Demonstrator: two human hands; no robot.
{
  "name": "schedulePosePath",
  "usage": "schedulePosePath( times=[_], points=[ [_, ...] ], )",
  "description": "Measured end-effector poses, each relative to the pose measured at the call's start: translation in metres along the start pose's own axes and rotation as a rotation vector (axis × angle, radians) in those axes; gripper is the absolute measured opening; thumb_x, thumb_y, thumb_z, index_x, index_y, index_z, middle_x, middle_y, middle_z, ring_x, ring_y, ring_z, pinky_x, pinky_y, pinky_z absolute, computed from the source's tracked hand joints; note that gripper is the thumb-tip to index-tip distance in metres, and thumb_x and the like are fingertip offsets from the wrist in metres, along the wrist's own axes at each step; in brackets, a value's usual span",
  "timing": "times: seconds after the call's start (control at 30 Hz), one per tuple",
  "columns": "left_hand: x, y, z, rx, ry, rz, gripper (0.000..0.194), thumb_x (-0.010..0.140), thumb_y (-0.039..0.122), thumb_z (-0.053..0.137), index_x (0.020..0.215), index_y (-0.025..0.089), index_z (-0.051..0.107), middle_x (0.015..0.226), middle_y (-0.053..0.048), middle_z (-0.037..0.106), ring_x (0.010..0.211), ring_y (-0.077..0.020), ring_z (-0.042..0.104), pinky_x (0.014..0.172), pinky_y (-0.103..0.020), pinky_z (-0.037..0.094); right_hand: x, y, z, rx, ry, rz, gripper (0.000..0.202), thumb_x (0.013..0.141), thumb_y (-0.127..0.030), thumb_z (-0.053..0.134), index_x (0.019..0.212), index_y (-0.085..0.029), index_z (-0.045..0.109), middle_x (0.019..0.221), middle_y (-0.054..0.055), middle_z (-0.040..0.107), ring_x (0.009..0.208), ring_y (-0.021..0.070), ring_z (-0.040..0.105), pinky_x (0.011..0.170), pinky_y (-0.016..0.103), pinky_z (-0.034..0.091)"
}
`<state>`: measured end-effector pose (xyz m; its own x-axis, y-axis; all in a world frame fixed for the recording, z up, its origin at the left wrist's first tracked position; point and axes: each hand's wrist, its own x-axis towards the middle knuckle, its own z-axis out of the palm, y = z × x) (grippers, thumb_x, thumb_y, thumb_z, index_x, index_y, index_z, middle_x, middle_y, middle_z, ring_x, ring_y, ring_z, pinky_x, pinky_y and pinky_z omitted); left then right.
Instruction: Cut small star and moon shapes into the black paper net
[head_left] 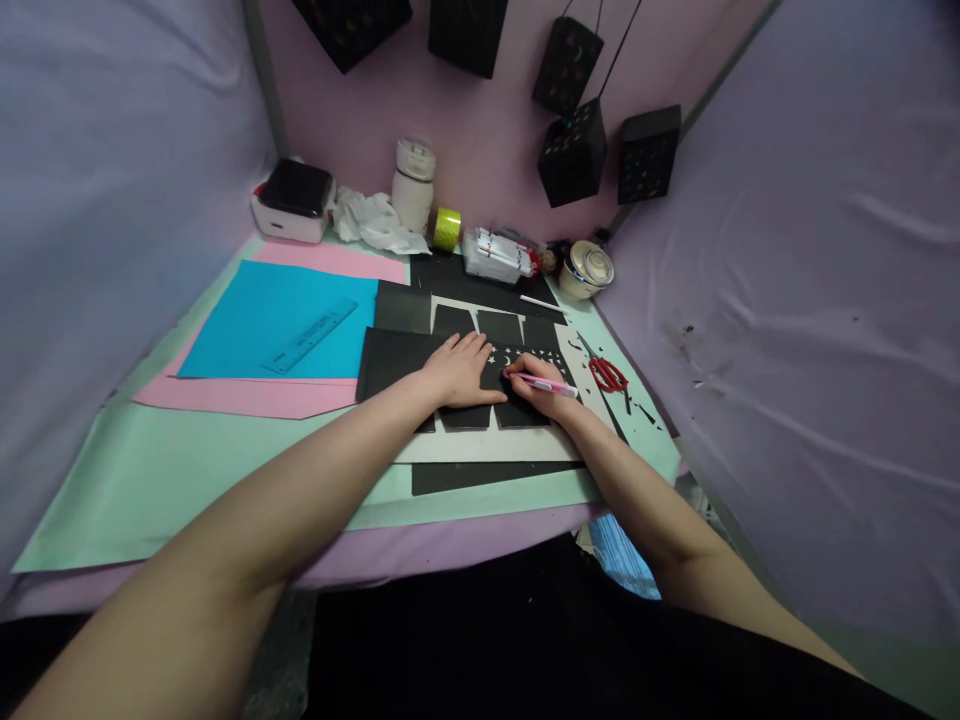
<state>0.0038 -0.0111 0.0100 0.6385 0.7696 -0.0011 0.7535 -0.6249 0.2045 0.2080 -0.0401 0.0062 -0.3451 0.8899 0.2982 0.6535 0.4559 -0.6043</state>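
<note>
My left hand [463, 372] lies flat with spread fingers on a black card sheet [397, 360] that has flaps along its edges. In my right hand [535, 380] is a slim pink craft knife [553, 385], gripped like a pen, its tip down at the card just right of my left hand. Small white star and moon shapes [508, 360] show in the card above the knife; some are partly hidden by my fingers. Beneath the card lies a pale board [480, 447], with more black card [480, 478] under that.
Red-handled scissors [607, 374] and black scraps [646, 412] lie at the right. Blue card [292, 310] with a ruler [311, 336] is at the left. A white bottle [413, 190], yellow tape [447, 229] and a lidded cup [587, 268] stand behind. Black boxes [574, 155] hang above.
</note>
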Motion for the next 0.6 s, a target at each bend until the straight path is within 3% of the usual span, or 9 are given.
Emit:
schedulePosePath(
  times=[0.6],
  points=[
    [-0.0011, 0.0015, -0.0026, -0.005, -0.012, -0.002, 0.103, 0.077, 0.079, 0.038, 0.151, 0.007, 0.027, 0.161, -0.017, 0.017, 0.149, -0.0281, 0.012, 0.120, -0.042, 0.008, -0.0004, 0.0069, -0.0015, -0.047, -0.026, 0.009, 0.005, 0.078, -0.025, 0.057, 0.078, -0.023, 0.062, 0.082, 0.001, 0.070, 0.071, 0.0173, 0.061, 0.066, 0.028, 0.046]
  ],
)
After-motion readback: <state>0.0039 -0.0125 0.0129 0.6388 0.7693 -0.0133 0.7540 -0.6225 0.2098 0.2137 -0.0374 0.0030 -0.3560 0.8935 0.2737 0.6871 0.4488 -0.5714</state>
